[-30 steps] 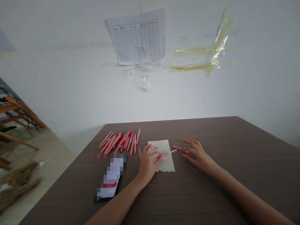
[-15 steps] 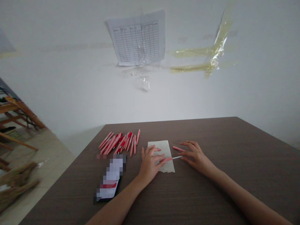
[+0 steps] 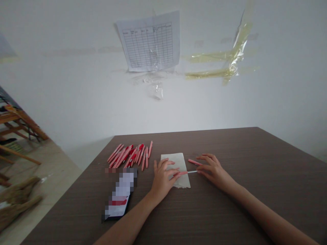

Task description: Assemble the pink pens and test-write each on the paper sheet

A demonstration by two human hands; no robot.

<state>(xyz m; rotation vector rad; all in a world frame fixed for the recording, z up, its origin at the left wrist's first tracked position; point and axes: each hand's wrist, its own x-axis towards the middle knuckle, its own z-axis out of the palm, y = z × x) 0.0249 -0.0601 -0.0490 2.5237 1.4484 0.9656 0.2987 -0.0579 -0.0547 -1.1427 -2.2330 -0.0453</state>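
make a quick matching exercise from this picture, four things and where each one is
1. phone
2. heap of pens
3. printed sheet
4. pink barrel with pale stem

A. taped to the wall
B. near the table's far left corner
C. in the left hand
D. on the table, beside the left forearm

Right pairs: 1-D, 2-B, 3-A, 4-C
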